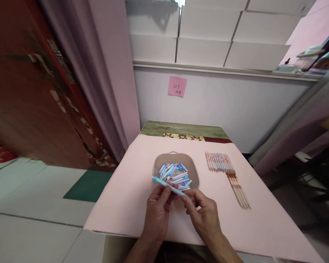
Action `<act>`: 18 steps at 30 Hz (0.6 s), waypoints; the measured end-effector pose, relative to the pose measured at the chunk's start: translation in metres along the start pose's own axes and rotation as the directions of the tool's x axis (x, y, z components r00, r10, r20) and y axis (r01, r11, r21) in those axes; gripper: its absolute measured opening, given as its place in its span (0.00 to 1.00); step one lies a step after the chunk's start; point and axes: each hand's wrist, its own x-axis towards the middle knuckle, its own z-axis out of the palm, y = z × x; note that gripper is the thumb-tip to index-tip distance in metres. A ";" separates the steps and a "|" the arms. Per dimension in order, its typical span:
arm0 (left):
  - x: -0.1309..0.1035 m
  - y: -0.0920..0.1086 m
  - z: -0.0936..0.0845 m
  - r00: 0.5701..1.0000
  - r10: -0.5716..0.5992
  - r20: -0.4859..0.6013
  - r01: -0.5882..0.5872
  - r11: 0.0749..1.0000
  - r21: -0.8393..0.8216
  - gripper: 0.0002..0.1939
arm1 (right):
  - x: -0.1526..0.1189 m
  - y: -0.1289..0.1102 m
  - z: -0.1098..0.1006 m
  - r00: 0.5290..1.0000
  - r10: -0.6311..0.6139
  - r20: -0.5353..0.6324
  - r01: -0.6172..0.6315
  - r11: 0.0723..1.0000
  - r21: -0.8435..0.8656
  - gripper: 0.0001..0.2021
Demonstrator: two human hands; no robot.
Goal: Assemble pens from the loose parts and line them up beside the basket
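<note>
In the head view, your left hand pinches the middle of a light-blue pen and your right hand grips its right end, above the near rim of a beige basin holding blue and white pen pieces. Toward the desk's right edge lie a pen row and a smaller bundle.

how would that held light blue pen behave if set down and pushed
The light blue pen would likely roll, as its barrel looks slim and round. It seems stiff, running straight with no visible bend. It may slip easily, since its surface looks smooth.
</note>
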 end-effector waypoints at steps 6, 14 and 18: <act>0.002 -0.002 -0.002 0.999 0.036 -0.038 -0.035 0.999 0.032 0.11 | 0.003 -0.002 0.001 0.999 0.010 0.042 -0.011 1.000 0.026 0.12; 0.006 -0.004 -0.005 0.995 0.004 -0.096 0.004 0.997 0.079 0.11 | 0.009 0.001 0.004 0.972 -0.234 -0.036 0.220 0.950 -0.222 0.05; 0.008 -0.003 -0.003 0.997 -0.005 -0.073 0.013 0.993 0.120 0.12 | 0.008 -0.001 0.004 0.982 -0.186 -0.036 0.177 0.969 -0.173 0.07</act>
